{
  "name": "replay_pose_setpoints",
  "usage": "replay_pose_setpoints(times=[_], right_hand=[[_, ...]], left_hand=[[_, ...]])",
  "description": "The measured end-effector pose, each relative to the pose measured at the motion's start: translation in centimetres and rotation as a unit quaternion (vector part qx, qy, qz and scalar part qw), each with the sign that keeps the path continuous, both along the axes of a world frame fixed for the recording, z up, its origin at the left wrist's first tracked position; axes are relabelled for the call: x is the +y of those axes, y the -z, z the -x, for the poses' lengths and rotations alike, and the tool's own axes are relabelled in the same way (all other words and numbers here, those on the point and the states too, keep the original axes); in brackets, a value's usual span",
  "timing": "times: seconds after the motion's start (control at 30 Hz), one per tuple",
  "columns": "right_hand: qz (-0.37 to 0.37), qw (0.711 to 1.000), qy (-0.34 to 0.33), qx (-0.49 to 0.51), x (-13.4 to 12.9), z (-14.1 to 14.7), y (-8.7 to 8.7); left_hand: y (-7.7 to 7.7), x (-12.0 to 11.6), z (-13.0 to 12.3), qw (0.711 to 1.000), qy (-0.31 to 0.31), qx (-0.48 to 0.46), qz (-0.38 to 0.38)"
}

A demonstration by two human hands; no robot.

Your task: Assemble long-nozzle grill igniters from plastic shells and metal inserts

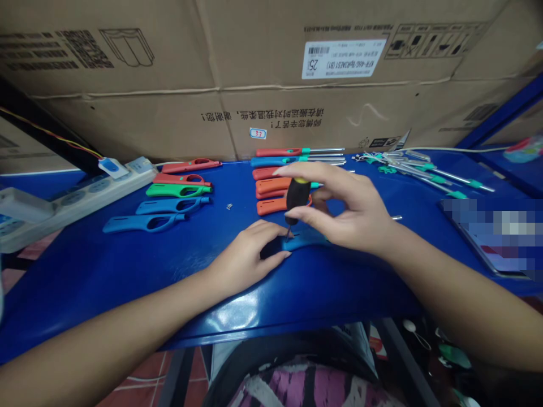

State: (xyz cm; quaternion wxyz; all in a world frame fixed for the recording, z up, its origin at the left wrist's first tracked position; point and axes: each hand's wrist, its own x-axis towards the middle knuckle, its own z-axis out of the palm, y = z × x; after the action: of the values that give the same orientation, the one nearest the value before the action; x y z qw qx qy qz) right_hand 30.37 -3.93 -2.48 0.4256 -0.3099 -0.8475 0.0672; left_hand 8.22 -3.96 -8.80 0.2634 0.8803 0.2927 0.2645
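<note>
My right hand [354,206] grips the dark handle of a screwdriver [298,198], thumb on one side and fingers on the other. Its thin shaft points down, and the tip meets the end of a blue long-reach lighter [307,239] lying on the table. My left hand [257,249] pinches that same end between thumb and fingers. Part of the lighter is hidden beneath my right hand. Behind it lie several lighters with metal tubes, among them an orange lighter [271,206]. A few small screws [229,207] rest left of them.
Several handle shells without tubes, such as a blue handle shell [144,223], lie at the left beside a power strip [80,198]. Metal tubes with green parts [419,169] are piled at the back right, near a tablet [487,237]. A cardboard box [169,113] stands behind the blue table [237,305].
</note>
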Motion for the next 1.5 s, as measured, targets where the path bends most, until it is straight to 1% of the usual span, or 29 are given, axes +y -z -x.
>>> replay_pose_setpoints(times=[0.07,0.1,0.2,0.23,0.27,0.37,0.4,0.43,0.53,0.57,0.6,0.63,0.7,0.77,0.8,0.87,0.93,0.97,1.0,1.03,1.1,1.13,1.17,1.27,1.3,1.37,1.43,1.5], right_hand=[[-0.044,0.999,0.028,-0.014,0.0,0.0,0.1],[-0.043,0.998,0.034,-0.019,0.0,-0.1,0.1],[0.016,0.999,0.028,-0.007,0.0,0.0,0.1],[0.022,0.999,0.027,0.005,0.0,0.0,0.1],[0.012,0.999,0.030,0.014,0.0,0.0,0.1],[-0.068,0.996,0.052,0.016,0.2,-0.1,0.1],[-0.084,0.995,0.056,0.012,0.2,-0.1,0.1],[-0.082,0.995,0.055,0.009,0.2,-0.1,0.2],[-0.008,0.999,0.029,0.027,0.1,0.1,0.3],[0.010,0.999,0.025,0.040,0.1,0.2,0.4],[0.013,0.998,0.028,0.053,0.0,0.2,0.5],[-0.002,0.997,0.038,0.063,0.0,0.3,0.5],[-0.062,0.994,0.060,0.071,-0.1,0.3,0.5],[-0.112,0.990,0.060,0.059,-0.2,0.4,0.5],[-0.118,0.990,0.051,0.054,-0.2,0.5,0.5],[-0.081,0.994,0.032,0.061,-0.3,0.6,0.5],[-0.016,0.995,0.029,0.093,-0.4,0.8,0.6],[-0.004,0.993,0.033,0.109,-0.4,0.8,0.6],[-0.012,0.992,0.038,0.116,-0.3,0.7,0.6],[-0.039,0.992,0.042,0.115,-0.3,0.6,0.6],[-0.101,0.990,0.044,0.086,-0.3,0.4,0.5],[-0.114,0.991,0.042,0.064,-0.3,0.4,0.3],[-0.106,0.993,0.037,0.044,-0.4,0.4,0.2],[-0.032,0.999,0.012,0.009,-0.7,0.4,-0.2],[-0.020,1.000,0.008,0.005,-0.7,0.4,-0.3],[-0.042,0.999,0.022,-0.003,-0.8,0.3,-0.4],[-0.105,0.993,0.047,-0.018,-0.8,0.1,-0.4],[-0.156,0.986,0.039,-0.038,-0.6,-0.1,-0.2]], left_hand=[[0.0,0.0,0.0,1.000,0.000,-0.001,0.001],[0.0,0.0,0.0,1.000,-0.001,-0.001,0.001],[-0.1,0.0,-0.1,1.000,-0.003,-0.001,0.001],[-0.1,0.0,-0.1,1.000,-0.003,0.000,0.002],[-0.1,0.0,-0.1,1.000,-0.003,0.000,0.002],[0.0,0.0,-0.1,1.000,-0.003,-0.002,0.001],[0.0,0.0,-0.2,1.000,-0.004,-0.003,0.000],[-0.1,0.0,-0.2,1.000,-0.004,-0.003,-0.001],[-0.1,0.0,-0.2,1.000,-0.003,-0.001,0.000],[-0.1,-0.1,-0.2,1.000,-0.003,0.000,0.000],[-0.2,-0.1,-0.1,1.000,-0.003,0.001,0.001],[-0.2,-0.1,-0.1,1.000,-0.003,0.001,0.002],[-0.1,-0.1,-0.1,1.000,-0.002,0.001,0.000],[0.0,0.0,0.0,1.000,-0.003,-0.001,-0.005],[0.0,0.0,0.0,1.000,-0.002,-0.002,-0.007],[0.1,0.0,0.0,1.000,-0.002,-0.003,-0.006],[0.1,0.0,0.0,1.000,-0.002,0.000,0.000],[0.1,0.1,0.0,1.000,-0.002,0.002,0.002],[0.1,0.1,0.0,1.000,-0.002,0.003,0.002],[0.1,0.1,0.0,1.000,-0.002,0.003,0.001],[0.0,0.1,0.0,1.000,-0.001,0.001,-0.003],[0.0,0.1,0.0,1.000,-0.001,0.001,-0.003],[0.0,0.0,-0.1,1.000,-0.002,0.000,-0.004],[-0.1,0.0,-0.1,1.000,-0.004,0.003,-0.005],[-0.1,0.0,-0.1,1.000,-0.005,0.005,-0.008],[-0.1,0.0,-0.1,1.000,-0.005,0.008,-0.017],[-0.1,0.0,-0.1,1.000,-0.006,0.008,-0.026],[0.0,0.0,-0.1,1.000,-0.006,0.005,-0.028]])
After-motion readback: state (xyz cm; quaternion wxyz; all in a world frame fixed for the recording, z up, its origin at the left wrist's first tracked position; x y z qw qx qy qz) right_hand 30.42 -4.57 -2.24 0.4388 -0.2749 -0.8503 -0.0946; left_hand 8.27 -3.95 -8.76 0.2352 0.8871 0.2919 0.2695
